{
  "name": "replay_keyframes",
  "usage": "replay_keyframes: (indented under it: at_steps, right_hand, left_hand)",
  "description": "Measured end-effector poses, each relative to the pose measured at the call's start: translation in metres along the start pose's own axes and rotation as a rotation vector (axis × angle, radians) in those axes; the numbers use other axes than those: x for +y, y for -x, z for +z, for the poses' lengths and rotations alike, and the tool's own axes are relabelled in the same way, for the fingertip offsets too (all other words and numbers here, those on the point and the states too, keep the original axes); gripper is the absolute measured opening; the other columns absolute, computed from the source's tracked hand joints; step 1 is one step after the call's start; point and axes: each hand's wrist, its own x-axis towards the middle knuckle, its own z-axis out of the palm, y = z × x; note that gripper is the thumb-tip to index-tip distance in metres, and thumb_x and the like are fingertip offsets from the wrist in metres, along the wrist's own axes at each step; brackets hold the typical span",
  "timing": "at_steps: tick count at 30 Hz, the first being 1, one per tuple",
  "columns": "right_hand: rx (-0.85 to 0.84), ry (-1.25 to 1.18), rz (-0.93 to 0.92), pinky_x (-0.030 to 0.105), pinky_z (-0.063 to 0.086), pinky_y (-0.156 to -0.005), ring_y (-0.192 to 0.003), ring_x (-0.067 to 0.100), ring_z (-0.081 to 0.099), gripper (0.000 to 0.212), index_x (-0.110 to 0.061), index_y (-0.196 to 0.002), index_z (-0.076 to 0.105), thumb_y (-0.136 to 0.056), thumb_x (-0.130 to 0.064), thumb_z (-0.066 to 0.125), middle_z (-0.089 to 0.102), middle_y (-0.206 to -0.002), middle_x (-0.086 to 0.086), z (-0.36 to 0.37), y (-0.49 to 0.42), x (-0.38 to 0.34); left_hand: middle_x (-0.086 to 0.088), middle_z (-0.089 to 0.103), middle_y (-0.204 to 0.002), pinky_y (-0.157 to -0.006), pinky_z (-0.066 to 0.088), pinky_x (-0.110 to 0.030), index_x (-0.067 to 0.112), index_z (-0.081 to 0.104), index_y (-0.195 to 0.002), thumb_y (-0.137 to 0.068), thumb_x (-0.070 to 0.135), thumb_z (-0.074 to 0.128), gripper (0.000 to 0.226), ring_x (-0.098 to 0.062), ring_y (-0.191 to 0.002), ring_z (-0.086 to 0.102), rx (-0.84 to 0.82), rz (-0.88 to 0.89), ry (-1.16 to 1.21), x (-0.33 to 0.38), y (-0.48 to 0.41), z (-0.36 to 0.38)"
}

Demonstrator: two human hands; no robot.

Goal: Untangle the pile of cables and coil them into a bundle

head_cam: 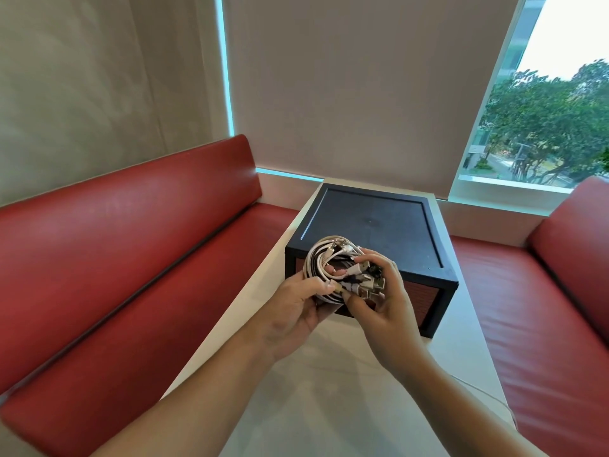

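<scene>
A coil of white and black cables [324, 258] is held up in front of me, above the table's middle. Several plug ends, some with metal USB tips, stick out on its right side. My left hand [296, 311] grips the coil's lower left edge with thumb and fingers. My right hand [382, 311] holds the right side, fingers curled round the plug ends and thumb pressing the bundle from below. The lower part of the coil is hidden behind both hands.
A black box [372, 222] with red side panels stands on the white table [329, 390] just behind the hands. A thin white cord [474, 387] trails at the table's right edge. Red benches [115, 258] flank the table, and a window lies beyond.
</scene>
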Motion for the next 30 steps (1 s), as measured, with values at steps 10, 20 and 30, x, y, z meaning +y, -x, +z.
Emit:
replay_keyframes:
  at_steps: [10, 20, 30]
  right_hand:
    - [0.039, 0.118, -0.076, 0.04, 0.048, -0.1, -0.125, 0.013, 0.045, 0.054, -0.043, -0.109, 0.052, -0.071, -0.006, 0.064, 0.046, -0.125, -0.016, 0.002, 0.004, -0.002]
    - [-0.175, 0.168, -0.096, 0.024, 0.047, -0.096, -0.124, 0.015, 0.047, 0.069, -0.043, -0.13, 0.039, -0.075, -0.015, 0.07, 0.041, -0.133, -0.006, -0.012, 0.006, -0.004]
    - [-0.146, 0.174, 0.119, 0.012, 0.046, -0.075, -0.096, 0.001, 0.061, 0.016, -0.025, -0.104, 0.067, -0.095, -0.015, 0.058, 0.066, -0.106, -0.006, -0.045, -0.034, -0.022]
  left_hand:
    - [-0.013, 0.069, -0.108, -0.083, 0.055, -0.029, 0.002, 0.062, -0.118, -0.087, -0.007, 0.048, 0.035, -0.016, -0.092, 0.066, 0.043, 0.038, -0.085, -0.004, -0.003, 0.005]
    - [-0.02, 0.065, -0.123, -0.078, 0.057, -0.029, 0.001, 0.058, -0.127, -0.085, 0.017, 0.061, 0.045, -0.022, -0.101, 0.065, 0.013, 0.028, -0.156, 0.006, -0.002, -0.006]
    - [-0.009, 0.072, -0.096, -0.074, 0.058, -0.026, 0.001, 0.06, -0.114, -0.078, 0.014, 0.062, 0.038, -0.015, -0.082, 0.07, -0.094, -0.081, -0.18, 0.011, 0.003, -0.017]
